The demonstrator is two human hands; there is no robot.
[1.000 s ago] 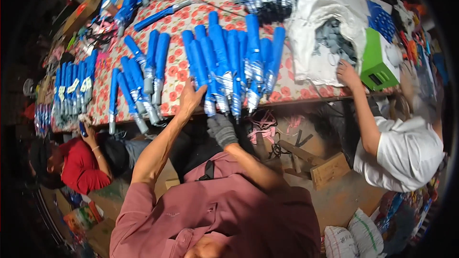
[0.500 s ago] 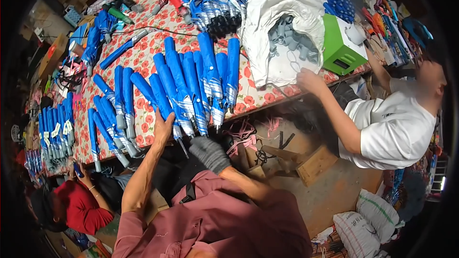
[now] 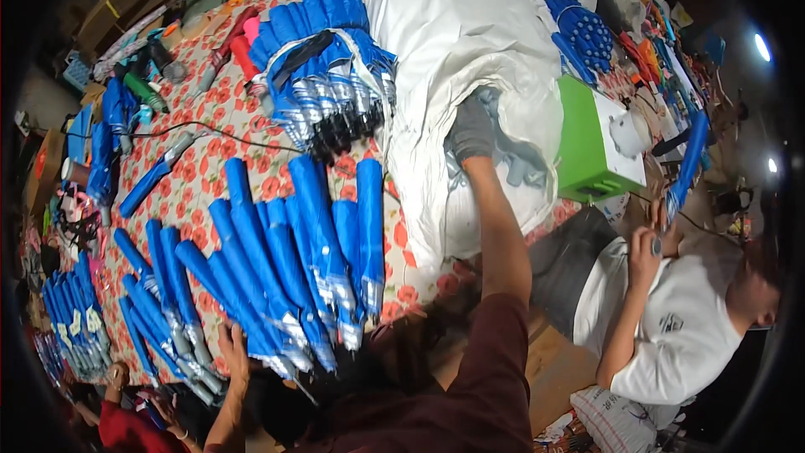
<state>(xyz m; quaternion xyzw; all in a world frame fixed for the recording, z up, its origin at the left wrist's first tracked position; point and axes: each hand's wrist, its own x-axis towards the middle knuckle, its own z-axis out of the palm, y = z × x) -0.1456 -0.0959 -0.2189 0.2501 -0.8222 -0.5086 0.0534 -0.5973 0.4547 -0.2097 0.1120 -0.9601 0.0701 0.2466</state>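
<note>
My right hand [image 3: 472,130], in a dark grey knitted glove, reaches into the mouth of a big white sack [image 3: 419,50]. Its fingertips are hidden among the grey plastic handle pieces [image 3: 524,169] inside. At the front edge of the table, my bare left hand [image 3: 234,351] has its fingers apart, beside the lower ends of a row of folded blue umbrellas [image 3: 289,277]. These umbrellas have silvery bands and bare metal shaft tips toward me. To their left lie folded blue umbrellas with grey handles fitted [image 3: 172,319].
A tied bundle of blue umbrellas [image 3: 323,59] lies behind the row on the flowered tablecloth [image 3: 210,109]. Right of the sack stands a green and white machine [image 3: 591,147]. A co-worker in white [image 3: 671,327] holds a blue umbrella [image 3: 692,159]; someone in red [image 3: 134,428] sits at lower left.
My right hand has gone from the umbrellas' tips up into the sack. My left hand has come off the umbrella it touched. The co-worker's hand has left the sack; the view has shifted.
</note>
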